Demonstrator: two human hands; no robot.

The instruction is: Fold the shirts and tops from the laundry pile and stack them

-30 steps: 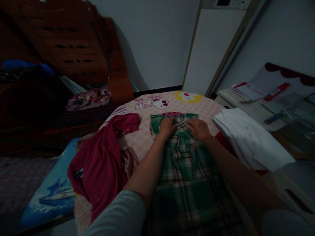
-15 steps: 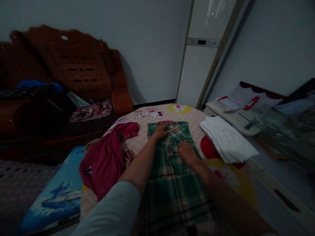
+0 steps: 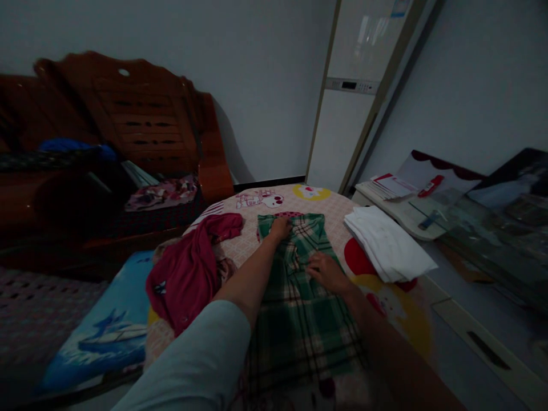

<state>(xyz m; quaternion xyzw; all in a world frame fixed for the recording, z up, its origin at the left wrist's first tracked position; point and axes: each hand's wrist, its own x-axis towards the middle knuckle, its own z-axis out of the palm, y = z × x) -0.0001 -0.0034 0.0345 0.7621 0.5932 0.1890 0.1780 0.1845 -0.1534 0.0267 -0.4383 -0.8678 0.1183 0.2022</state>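
Note:
A green plaid shirt (image 3: 295, 325) lies lengthwise on the cloth-covered round table (image 3: 338, 212), its far edge fairly straight and its middle rumpled. At its upper part, my left hand (image 3: 281, 228) is closed on the fabric near the far edge. Lower and to the right, my right hand (image 3: 326, 271) has its fingers bent together on the creased fabric in the middle. Left of the shirt is a crumpled dark red garment (image 3: 188, 279). Folded white clothing (image 3: 387, 242) lies at the table's right side.
Behind on the left stands a carved wooden sofa (image 3: 145, 125) with cloths on it. A blue printed cushion (image 3: 115, 319) is at the table's left. To the right are a low cabinet (image 3: 475, 337) and a glass top (image 3: 483, 222). A tall white unit (image 3: 342, 125) stands at the back.
My right hand has shifted slightly toward me and left over the plaid shirt, its fingers a little looser. My left hand stays near the far edge. The view has tilted slightly.

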